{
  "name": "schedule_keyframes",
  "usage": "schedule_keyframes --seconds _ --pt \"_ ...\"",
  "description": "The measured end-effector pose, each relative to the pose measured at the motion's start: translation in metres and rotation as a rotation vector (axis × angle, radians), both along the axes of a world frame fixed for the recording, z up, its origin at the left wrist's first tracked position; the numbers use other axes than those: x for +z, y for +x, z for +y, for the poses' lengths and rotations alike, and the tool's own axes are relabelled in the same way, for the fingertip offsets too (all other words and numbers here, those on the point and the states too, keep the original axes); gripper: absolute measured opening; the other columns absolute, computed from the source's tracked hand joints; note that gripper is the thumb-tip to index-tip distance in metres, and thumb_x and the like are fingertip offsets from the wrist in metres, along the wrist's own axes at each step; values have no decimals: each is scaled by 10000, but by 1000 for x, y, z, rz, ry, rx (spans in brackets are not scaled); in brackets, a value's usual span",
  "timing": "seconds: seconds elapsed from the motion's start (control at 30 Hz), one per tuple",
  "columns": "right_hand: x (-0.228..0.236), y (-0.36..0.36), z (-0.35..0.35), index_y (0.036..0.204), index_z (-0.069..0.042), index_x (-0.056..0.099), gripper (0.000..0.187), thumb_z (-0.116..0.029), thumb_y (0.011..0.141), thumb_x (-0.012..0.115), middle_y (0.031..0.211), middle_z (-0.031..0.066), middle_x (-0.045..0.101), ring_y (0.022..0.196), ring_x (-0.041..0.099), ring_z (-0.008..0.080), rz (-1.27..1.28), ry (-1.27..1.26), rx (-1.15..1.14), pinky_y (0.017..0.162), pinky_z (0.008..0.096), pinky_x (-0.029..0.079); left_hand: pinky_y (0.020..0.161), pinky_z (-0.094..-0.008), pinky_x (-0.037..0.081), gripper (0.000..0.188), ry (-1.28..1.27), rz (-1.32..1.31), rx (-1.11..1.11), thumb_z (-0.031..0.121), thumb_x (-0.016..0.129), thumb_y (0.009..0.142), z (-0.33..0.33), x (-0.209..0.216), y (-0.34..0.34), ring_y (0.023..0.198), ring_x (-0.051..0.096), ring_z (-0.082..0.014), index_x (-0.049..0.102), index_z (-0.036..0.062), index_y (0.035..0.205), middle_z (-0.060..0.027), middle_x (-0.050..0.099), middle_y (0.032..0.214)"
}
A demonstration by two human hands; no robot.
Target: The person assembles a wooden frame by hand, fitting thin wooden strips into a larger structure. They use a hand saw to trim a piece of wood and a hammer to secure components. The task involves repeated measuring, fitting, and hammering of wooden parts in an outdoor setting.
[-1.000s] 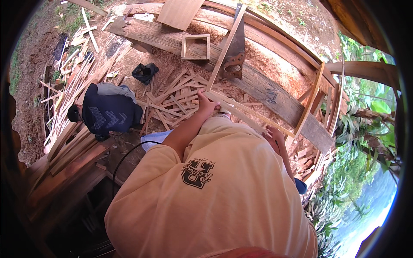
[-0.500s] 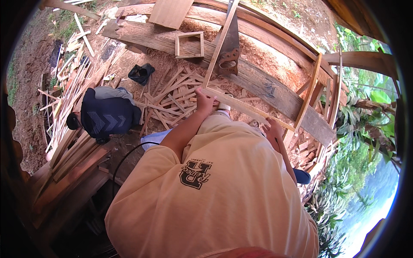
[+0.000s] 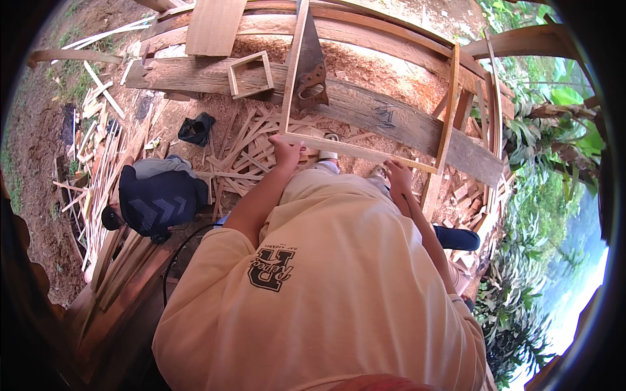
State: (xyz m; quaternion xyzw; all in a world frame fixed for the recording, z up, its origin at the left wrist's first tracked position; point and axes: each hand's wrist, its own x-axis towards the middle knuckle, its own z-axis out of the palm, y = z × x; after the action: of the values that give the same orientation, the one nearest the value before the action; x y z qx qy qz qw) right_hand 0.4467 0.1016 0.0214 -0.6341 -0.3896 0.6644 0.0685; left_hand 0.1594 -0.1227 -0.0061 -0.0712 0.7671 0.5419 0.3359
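A large rectangular wooden frame (image 3: 362,151) of thin strips stretches from in front of my body out over the plank bench. My left hand (image 3: 287,154) is closed around its near left corner. Toward the right end of the same near strip, my right hand (image 3: 398,174) grips the wood with bent fingers. Inside the frame's left side strip lies a handsaw (image 3: 312,81), its wooden handle toward me and its blade pointing away. A small wooden frame (image 3: 251,92) rests on the bench to the left of the saw.
The weathered bench plank (image 3: 411,135) runs across in front of me. Loose strips (image 3: 241,153) litter the ground below, near a black bag (image 3: 196,129). At left a person in a dark shirt (image 3: 160,202) bends low beside long stacked boards (image 3: 127,264). A flat board (image 3: 215,26) lies at the back.
The whole view has turned a little and shifted, so the frame and bench sit farther left and more level. Both hands keep their hold on the large frame.
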Motion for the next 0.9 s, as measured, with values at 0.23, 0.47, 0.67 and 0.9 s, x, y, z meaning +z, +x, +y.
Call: schedule_keyframes --seconds 0.23,0.47,0.67,0.9 --pt "-12 4 -12 993 -23 799 249 -245 918 714 840 69 739 783 648 143 -179 246 231 748 322 496 607 -310 639 629 -28 -45 4 -94 706 877 3 5 -2 744 751 -262 219 83 1235 -239 631 1073" --pt "-7 5 -11 1001 -20 795 258 -247 913 709 876 98 758 830 684 178 -162 263 284 779 344 511 620 -305 645 623 -1 -68 -9 -102 700 871 1 5 -3 753 745 -256 219 78 1225 -243 614 1098" --pt "0 3 -12 979 -20 794 247 -241 910 709 865 110 754 830 689 194 -190 280 317 779 357 512 634 -307 642 650 0 -99 18 -98 693 883 0 6 -3 759 741 -250 196 82 1262 -241 615 1108" --pt "-1 6 -11 957 -34 789 242 -259 906 717 832 87 715 795 655 198 -198 326 370 738 357 490 616 -307 624 664 -37 -127 27 -94 702 879 1 7 -6 748 739 -245 202 103 1269 -228 619 1099"
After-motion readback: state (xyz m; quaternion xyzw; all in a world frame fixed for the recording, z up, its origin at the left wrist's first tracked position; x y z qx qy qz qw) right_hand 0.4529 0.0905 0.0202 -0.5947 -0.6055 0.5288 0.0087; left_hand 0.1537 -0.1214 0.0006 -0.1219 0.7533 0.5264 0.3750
